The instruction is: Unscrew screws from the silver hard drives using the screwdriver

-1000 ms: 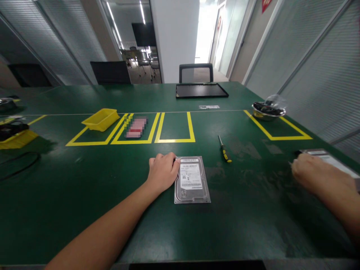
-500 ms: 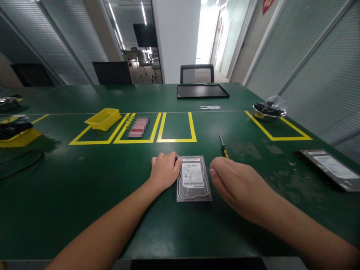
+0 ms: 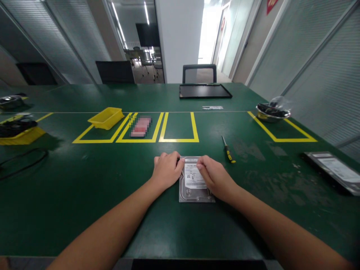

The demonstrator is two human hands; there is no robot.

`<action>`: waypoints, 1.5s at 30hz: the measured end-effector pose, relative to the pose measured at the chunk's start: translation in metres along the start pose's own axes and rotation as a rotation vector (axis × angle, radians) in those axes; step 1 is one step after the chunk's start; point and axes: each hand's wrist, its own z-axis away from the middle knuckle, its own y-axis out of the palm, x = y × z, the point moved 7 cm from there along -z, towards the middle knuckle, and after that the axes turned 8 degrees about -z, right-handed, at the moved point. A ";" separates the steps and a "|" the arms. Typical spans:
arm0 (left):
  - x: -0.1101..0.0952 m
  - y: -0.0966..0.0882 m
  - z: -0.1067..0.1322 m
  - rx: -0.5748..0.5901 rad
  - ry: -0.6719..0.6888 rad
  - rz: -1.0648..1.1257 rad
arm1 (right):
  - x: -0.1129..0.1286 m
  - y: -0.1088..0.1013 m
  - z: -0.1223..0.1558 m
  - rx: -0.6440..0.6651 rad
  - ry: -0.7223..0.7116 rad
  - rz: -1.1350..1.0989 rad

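Observation:
A silver hard drive [image 3: 194, 193] with a white label lies flat on the green table, label up. My left hand [image 3: 168, 168] grips its far left edge, the thumb over the corner and the fingers curled at the side. My right hand [image 3: 215, 174] is over the drive's right half with its fingers pinched together. A small thing may be in that pinch, but the fingers hide it. Beyond my right hand lies a yellow-and-black screwdriver [image 3: 229, 153], touched by neither hand.
Yellow tape marks areas of the table. A yellow tray [image 3: 108, 118] and a blurred pinkish object [image 3: 141, 126] lie ahead to the left. On the right are a metal bowl [image 3: 272, 117] of dark items and another hard drive [image 3: 334, 168]. A black panel [image 3: 205, 91] lies farther back.
My right hand has moved left from beside the hard drive to over its right half, uncovering the screwdriver's handle. My left hand stays at the drive's left edge.

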 end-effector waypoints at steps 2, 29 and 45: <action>0.002 0.001 -0.002 0.011 -0.002 0.022 | -0.004 0.001 0.003 -0.026 0.000 -0.006; 0.000 0.001 -0.004 0.014 0.026 0.165 | 0.006 0.008 0.011 -0.013 -0.115 0.164; -0.037 -0.045 0.025 -0.231 0.524 0.693 | 0.008 -0.019 0.014 -0.130 -0.176 -0.214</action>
